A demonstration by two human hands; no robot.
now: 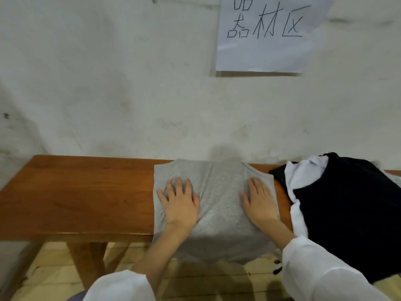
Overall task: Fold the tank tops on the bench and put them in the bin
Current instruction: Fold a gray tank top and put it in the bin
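Observation:
A grey tank top lies spread across the brown wooden bench, its lower part hanging over the front edge. My left hand presses flat on its left side with the fingers spread. My right hand lies flat on its right side, fingers straight. To the right, a heap of dark navy and white tops sits on the bench and hangs over its front. No bin is in view.
A white wall stands right behind the bench, with a handwritten paper sign taped high on it. The bench's left half is bare wood. Below the bench are its legs and a pale plank floor.

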